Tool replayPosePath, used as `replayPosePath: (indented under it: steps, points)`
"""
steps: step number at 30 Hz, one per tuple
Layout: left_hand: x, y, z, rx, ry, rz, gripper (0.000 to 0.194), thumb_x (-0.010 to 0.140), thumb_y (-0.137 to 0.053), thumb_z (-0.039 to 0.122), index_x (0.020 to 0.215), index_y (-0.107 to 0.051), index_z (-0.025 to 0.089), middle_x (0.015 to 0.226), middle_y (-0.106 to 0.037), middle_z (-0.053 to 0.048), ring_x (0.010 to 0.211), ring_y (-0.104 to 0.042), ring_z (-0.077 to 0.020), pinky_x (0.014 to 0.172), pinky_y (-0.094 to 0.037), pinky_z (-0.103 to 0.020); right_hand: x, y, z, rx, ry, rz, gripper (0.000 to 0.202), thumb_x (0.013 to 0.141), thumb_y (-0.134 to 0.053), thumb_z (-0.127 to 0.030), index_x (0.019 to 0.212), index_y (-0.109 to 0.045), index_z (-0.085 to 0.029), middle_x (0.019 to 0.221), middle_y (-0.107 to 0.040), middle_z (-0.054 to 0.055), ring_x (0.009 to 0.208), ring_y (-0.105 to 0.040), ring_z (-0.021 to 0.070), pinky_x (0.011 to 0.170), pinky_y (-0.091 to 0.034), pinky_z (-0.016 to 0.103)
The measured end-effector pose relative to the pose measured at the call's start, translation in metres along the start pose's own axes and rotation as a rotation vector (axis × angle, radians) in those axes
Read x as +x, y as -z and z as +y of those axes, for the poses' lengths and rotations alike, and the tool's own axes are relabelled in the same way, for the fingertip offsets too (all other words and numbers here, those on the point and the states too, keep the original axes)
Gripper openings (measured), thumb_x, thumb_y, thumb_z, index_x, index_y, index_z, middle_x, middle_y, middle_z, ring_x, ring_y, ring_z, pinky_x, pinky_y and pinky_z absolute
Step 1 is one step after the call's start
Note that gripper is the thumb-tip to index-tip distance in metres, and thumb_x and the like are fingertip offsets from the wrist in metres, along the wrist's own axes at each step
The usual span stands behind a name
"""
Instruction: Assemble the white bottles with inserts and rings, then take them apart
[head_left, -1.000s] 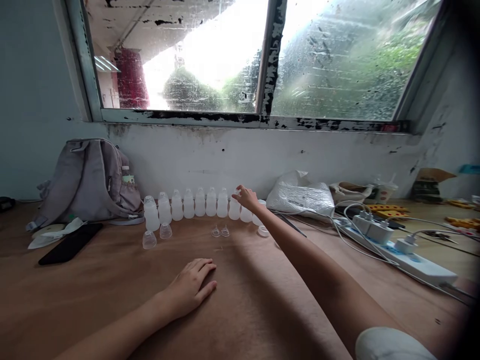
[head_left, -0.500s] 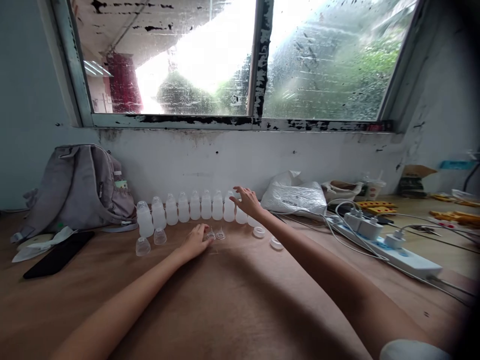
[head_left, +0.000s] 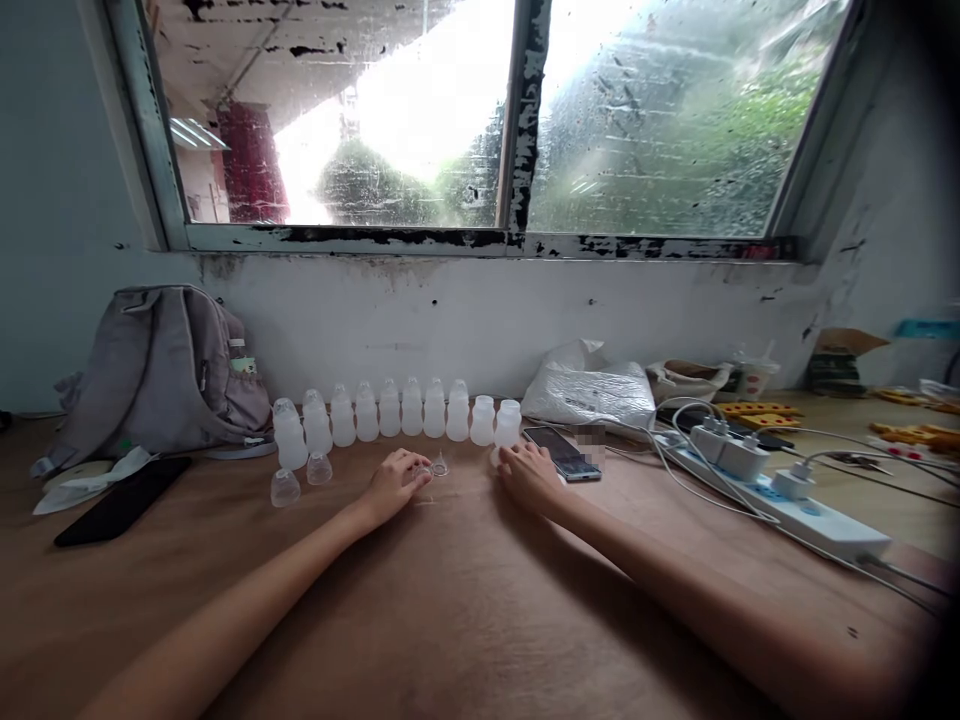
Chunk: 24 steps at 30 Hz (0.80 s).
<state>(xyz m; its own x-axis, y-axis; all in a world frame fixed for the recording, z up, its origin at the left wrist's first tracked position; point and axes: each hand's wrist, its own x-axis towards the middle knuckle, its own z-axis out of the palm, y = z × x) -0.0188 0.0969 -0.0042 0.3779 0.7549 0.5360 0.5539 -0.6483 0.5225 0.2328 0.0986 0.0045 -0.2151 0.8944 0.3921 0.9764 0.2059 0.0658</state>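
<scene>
Several frosted bottles (head_left: 412, 410) stand in a curved row; the two at the right end have open tops with no cap. Two clear domed caps (head_left: 285, 488) sit before the row's left end. My left hand (head_left: 397, 484) rests on the table with its fingers curled together beside a clear nipple (head_left: 439, 466); a second nipple seems to be at its fingertips, mostly hidden. My right hand (head_left: 529, 474) is palm down in front of the rightmost bottle (head_left: 508, 424), its fingers over a white ring that they largely cover.
A phone (head_left: 562, 453) lies right of my right hand, near a silver bag (head_left: 589, 388). A power strip (head_left: 780, 500) with cables is at the right. Left are a grey backpack (head_left: 165, 375) and a black flat object (head_left: 124, 500).
My right hand has come down from behind the row's right end to the rings before it, uncovering the phone and the two rightmost bottles. My left hand has barely moved.
</scene>
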Motion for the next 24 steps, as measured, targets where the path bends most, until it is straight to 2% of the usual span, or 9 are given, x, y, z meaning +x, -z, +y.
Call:
replayPosePath:
  steps: [4,6,9,11,14,16,18,21,24]
  points:
    - [-0.009,0.0,0.004,-0.083,0.071,-0.036,0.036,0.071,-0.058,0.029,0.105,-0.052,0.021,0.088,-0.06,-0.004,0.086,-0.055,-0.0176,0.082,-0.042,-0.032,0.002,0.008,-0.039,0.305,0.182,0.151,0.024,0.081,-0.043,-0.03,0.1,-0.047,-0.015,0.091,-0.058,0.009,0.084,-0.053,0.0213,0.074,-0.036,0.032]
    - [-0.013,-0.002,0.002,-0.16,0.127,-0.086,0.044,0.068,-0.061,0.026,0.109,-0.048,0.02,0.091,-0.061,-0.004,0.089,-0.056,-0.0181,0.084,-0.041,-0.034,0.001,0.01,-0.058,0.446,0.274,0.223,0.03,0.08,-0.045,-0.031,0.106,-0.041,-0.015,0.095,-0.057,0.009,0.087,-0.052,0.02,0.075,-0.037,0.03]
    - [-0.016,-0.004,-0.005,-0.313,0.203,-0.129,0.059,0.062,-0.065,0.02,0.115,-0.04,0.019,0.101,-0.059,-0.008,0.096,-0.055,-0.0193,0.086,-0.041,-0.035,-0.001,0.009,-0.079,0.546,0.356,0.209,0.037,0.078,-0.048,-0.031,0.112,-0.037,-0.017,0.098,-0.057,0.008,0.089,-0.053,0.0193,0.076,-0.037,0.031]
    - [-0.015,-0.003,-0.01,-0.41,0.24,-0.086,0.064,0.059,-0.065,0.013,0.116,-0.037,0.018,0.108,-0.056,-0.01,0.101,-0.052,-0.0198,0.086,-0.041,-0.034,-0.004,0.004,-0.087,0.533,0.384,0.135,0.038,0.076,-0.05,-0.029,0.111,-0.04,-0.017,0.098,-0.057,0.008,0.09,-0.052,0.02,0.077,-0.036,0.032]
    - [-0.014,-0.002,-0.016,-0.477,0.294,0.051,0.046,0.065,-0.055,0.008,0.109,-0.043,0.017,0.108,-0.055,-0.01,0.103,-0.051,-0.0184,0.085,-0.042,-0.033,-0.006,-0.004,-0.091,0.454,0.408,0.019,0.036,0.072,-0.054,-0.026,0.105,-0.046,-0.016,0.098,-0.057,0.009,0.093,-0.049,0.0219,0.08,-0.034,0.034]
    - [-0.014,-0.001,-0.015,-0.465,0.298,0.083,0.031,0.07,-0.051,0.012,0.1,-0.049,0.016,0.101,-0.057,-0.008,0.097,-0.054,-0.0174,0.084,-0.043,-0.033,-0.007,-0.007,-0.092,0.432,0.413,-0.014,0.036,0.071,-0.054,-0.025,0.105,-0.047,-0.016,0.099,-0.056,0.009,0.094,-0.048,0.0223,0.08,-0.033,0.034]
    - [-0.015,-0.002,-0.012,-0.427,0.252,0.031,0.021,0.074,-0.05,0.021,0.094,-0.053,0.016,0.096,-0.059,-0.007,0.091,-0.056,-0.0174,0.081,-0.045,-0.032,-0.007,-0.008,-0.092,0.437,0.417,-0.017,0.036,0.072,-0.053,-0.026,0.106,-0.046,-0.016,0.101,-0.055,0.009,0.095,-0.047,0.022,0.08,-0.032,0.034]
    - [-0.017,-0.003,-0.006,-0.343,0.164,-0.048,0.023,0.075,-0.052,0.031,0.092,-0.055,0.017,0.093,-0.06,-0.005,0.086,-0.057,-0.0172,0.075,-0.047,-0.03,-0.007,-0.007,-0.092,0.43,0.413,-0.012,0.034,0.071,-0.053,-0.025,0.103,-0.047,-0.015,0.099,-0.055,0.009,0.094,-0.046,0.0217,0.08,-0.032,0.034]
    - [-0.018,-0.003,-0.002,-0.279,0.133,-0.04,0.022,0.076,-0.052,0.033,0.089,-0.055,0.016,0.089,-0.06,-0.005,0.081,-0.057,-0.0156,0.073,-0.048,-0.029,-0.007,-0.006,-0.092,0.427,0.408,-0.002,0.034,0.07,-0.054,-0.025,0.102,-0.047,-0.015,0.097,-0.056,0.008,0.093,-0.047,0.0216,0.08,-0.032,0.033]
